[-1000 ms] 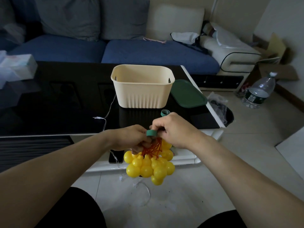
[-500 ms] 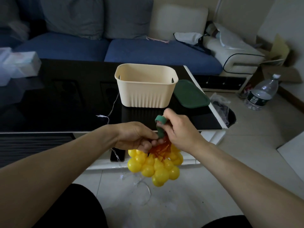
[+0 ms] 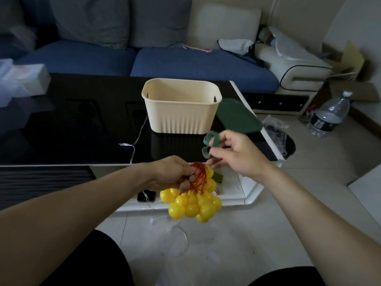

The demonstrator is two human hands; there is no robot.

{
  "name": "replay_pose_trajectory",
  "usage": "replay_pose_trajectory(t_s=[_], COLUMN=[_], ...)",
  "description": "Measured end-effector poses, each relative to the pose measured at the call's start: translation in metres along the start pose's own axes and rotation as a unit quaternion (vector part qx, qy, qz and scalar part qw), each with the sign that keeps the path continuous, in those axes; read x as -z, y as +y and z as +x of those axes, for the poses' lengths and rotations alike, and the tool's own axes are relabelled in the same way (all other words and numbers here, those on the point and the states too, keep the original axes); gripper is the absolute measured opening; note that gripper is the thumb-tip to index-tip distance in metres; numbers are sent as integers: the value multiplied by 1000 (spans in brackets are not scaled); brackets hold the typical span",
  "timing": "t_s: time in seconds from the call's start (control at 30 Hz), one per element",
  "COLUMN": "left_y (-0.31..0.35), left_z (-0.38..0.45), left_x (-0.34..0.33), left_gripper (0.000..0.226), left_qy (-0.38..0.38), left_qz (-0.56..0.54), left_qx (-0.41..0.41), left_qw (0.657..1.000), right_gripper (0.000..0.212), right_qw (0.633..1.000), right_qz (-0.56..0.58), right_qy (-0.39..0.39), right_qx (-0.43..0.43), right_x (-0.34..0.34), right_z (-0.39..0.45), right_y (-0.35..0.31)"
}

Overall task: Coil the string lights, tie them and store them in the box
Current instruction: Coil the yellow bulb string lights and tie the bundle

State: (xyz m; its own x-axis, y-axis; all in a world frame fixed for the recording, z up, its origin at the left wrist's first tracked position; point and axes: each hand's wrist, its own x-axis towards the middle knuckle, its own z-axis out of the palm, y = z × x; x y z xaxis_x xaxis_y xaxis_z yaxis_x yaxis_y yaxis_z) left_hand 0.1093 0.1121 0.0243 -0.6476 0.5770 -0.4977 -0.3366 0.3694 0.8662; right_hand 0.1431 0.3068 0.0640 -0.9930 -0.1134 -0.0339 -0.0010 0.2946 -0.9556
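Pulling away from the bundle, the right hand now holds the green strap up in a pinch, its tail blurred; a moment ago it was at the bundle's neck. The left hand stays clenched on the string lights, gathered below the table edge. Tying looks unfinished; the cream box waits just beyond.

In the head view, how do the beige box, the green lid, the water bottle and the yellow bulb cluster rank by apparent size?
1. Beige box
2. Yellow bulb cluster and green lid: look alike, and the cluster is nearer, so unranked
3. Water bottle
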Motion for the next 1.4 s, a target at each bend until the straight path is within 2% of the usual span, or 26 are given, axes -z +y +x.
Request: replay_pose_trajectory(t_s=[0.2,0.27,0.47,0.6,0.73,0.9,1.0,1.07,1.2,1.4], left_y=[5,6,10,12,12,12,12,13,15,13], left_z=[2,1,-4,-5,-3,-3,-5,-6,-7,-5], left_x=[-3,-5,-13,-15,-15,-12,-11,-10,-11,-15], left_gripper=[37,37,32,27,24,25,26,28,34,44], left_qy=[39,41,54,59,85,123,141,149,158,155], left_qz=[16,33,56,53,44,53,84,108,123,116], left_qx=[-16,-23,-41,-42,-60,-90,-107,-113,-113,-118], left_qw=[999,998,996,996,994,987,981,976,973,974], right_gripper=[5,12,3,7,16,41,21,23,12,14], right_qw=[992,989,984,982,987,992,992,986,967,954], right_qz=[-45,-66,-126,-156,-144,-77,-8,60,144,182], right_qy=[-88,-95,-72,-58,3,37,50,61,94,127], right_qx=[-82,-96,-99,-87,-68,-92,-119,-143,-188,-203], right_x=[-2,-3,-6,-9,-16,-18,-22,-23,-29,-37], right_z=[-6,-5,2,4,1,4,2,3,3,8], right_y=[5,5,9,10,10,20,19,21,21,18])
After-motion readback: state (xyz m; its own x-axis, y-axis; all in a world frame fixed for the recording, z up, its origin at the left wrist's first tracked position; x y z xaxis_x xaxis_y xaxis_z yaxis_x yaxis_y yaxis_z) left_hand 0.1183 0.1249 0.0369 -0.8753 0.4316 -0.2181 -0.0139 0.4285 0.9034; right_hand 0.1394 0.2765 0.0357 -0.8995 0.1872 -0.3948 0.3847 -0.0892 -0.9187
